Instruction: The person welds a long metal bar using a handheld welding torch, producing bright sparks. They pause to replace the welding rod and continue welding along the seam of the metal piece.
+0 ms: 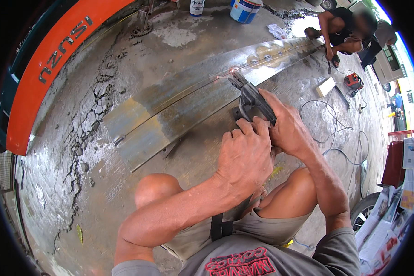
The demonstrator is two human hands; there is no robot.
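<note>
My right hand grips a black tool, angled toward a long steel strip lying diagonally across the middle of the view. My left hand is closed at the tool's lower end, just beside my right hand, with its fingertips partly hidden. The tool's tip is at a seam along the strip, where a small pinkish bright spot shows. The strip has rusty yellowish patches at the near end and shinier, mottled metal toward the far end.
A crouching person works at the strip's far end. Cables run from a red machine. A blue-and-white bucket and white container stand behind. An orange vehicle panel is left, cracked concrete beside it, newspaper-covered items right.
</note>
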